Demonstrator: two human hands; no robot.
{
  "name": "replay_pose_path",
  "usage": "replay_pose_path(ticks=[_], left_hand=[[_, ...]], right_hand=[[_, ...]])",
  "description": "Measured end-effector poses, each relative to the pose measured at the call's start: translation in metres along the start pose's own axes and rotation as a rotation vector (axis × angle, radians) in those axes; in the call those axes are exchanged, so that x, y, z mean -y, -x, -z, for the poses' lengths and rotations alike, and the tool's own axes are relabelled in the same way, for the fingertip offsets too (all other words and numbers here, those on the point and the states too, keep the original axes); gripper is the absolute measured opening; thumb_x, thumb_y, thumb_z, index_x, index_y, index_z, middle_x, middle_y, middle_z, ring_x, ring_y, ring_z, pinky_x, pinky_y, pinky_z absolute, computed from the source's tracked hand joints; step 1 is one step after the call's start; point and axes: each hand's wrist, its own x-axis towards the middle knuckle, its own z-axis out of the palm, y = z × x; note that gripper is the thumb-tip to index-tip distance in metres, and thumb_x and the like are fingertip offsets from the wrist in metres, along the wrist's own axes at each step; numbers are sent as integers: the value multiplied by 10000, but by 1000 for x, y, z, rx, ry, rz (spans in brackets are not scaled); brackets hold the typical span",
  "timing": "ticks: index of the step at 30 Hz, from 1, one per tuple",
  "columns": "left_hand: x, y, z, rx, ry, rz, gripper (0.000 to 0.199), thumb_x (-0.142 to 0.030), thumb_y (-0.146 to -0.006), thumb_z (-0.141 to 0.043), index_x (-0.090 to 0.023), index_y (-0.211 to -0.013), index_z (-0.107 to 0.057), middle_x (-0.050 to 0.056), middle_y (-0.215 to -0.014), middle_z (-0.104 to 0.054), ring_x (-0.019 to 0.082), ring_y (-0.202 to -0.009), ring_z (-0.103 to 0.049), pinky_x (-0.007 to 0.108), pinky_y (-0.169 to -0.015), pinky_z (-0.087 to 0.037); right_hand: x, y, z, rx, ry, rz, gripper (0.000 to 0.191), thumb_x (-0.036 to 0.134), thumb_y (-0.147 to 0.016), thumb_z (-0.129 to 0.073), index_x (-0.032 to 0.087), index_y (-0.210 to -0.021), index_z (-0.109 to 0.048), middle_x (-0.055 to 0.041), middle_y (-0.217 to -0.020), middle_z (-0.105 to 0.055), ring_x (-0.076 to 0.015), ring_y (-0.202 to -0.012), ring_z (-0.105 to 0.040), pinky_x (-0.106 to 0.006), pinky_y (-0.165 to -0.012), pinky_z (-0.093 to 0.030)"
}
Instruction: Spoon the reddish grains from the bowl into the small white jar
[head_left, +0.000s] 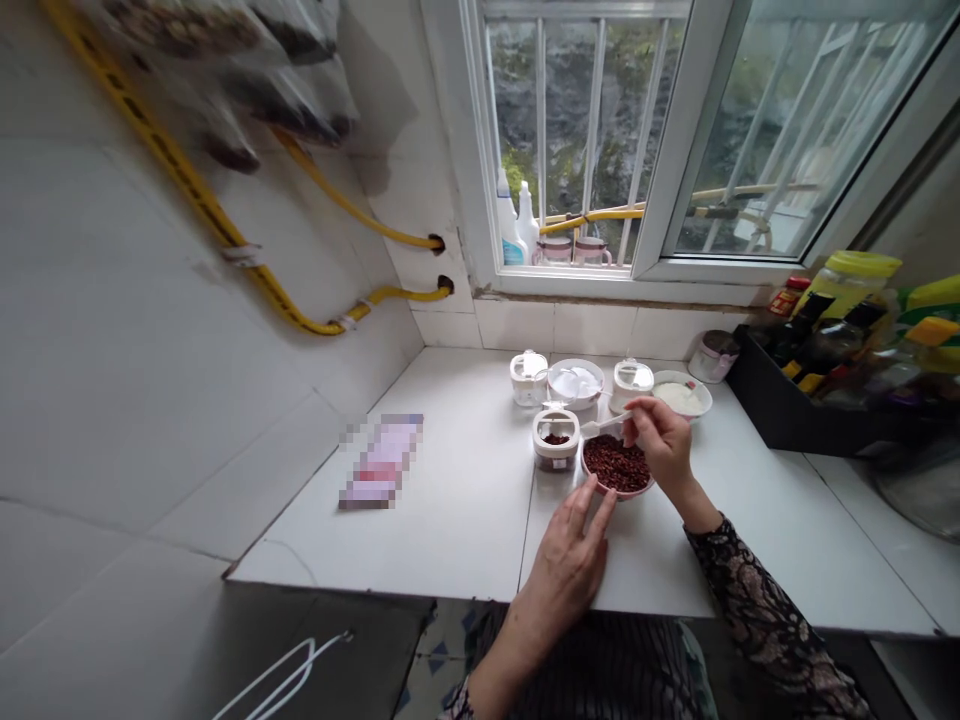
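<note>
My right hand [660, 442] pinches the handle of a small white spoon [600, 426], whose scoop end is over the far left rim of a bowl. Dark red peppercorn-like grains [616, 462] fill this bowl [637, 493]. My left hand [571, 545] lies with stretched fingers against the bowl's near rim, its fingertips touching it. Just left of the bowl stands a small clear jar [556, 458] with a white-rimmed top and some dark grains inside. Behind are two similar jars, a left one [529, 385] and a right one [627, 392].
A bowl of white powder [576, 403] and a bowl of pale grains [682, 402] stand behind. A black box of bottles [780, 415] is at the right. A blurred pinkish packet [384, 462] lies left on the white counter [457, 520]. A window [577, 140] is beyond.
</note>
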Motion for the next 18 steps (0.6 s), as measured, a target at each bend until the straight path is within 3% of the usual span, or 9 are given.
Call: replay_pose_path(ticks=[5,11,15,18], left_hand=[[0,-1,3,-9,11,5,714,-43,-916,-445,-159,-1586,-231,192,-1601,-307,295,-1476,-345,465,-1123,-452],[-1,-1,3,-24,22,5,731,-55,-926,-447,-184,-1599,-194,175,-1626,-258,303,-1478,-340,470,-1113,-460],[0,1,2,-20,11,4,731,-57,-928,-449,-181,-1601,-192,182,-1628,-258,309,-1466,-362,471,-1111,-464],[1,2,1,-16,9,3,737,-63,-929,-449,-185,-1604,-180,182,-1637,-242,316,-1464,-365,478,-1107,-466]], right_hand=[[-13,-7,14,16,88,-106,159,299,-901,-509,199,-844,-619,63,-490,-484,-117,-391,-438,-243,-413,-349],[-22,-4,11,75,308,-60,179,255,-879,-486,199,-829,-649,31,-522,-525,-152,-495,-515,-258,-490,-378],[-21,-2,4,156,270,-96,163,226,-863,-488,211,-793,-635,30,-513,-555,-148,-476,-533,-256,-503,-411],[-20,-2,2,207,153,-220,146,230,-848,-486,213,-777,-613,43,-494,-567,-127,-392,-496,-239,-428,-383]])
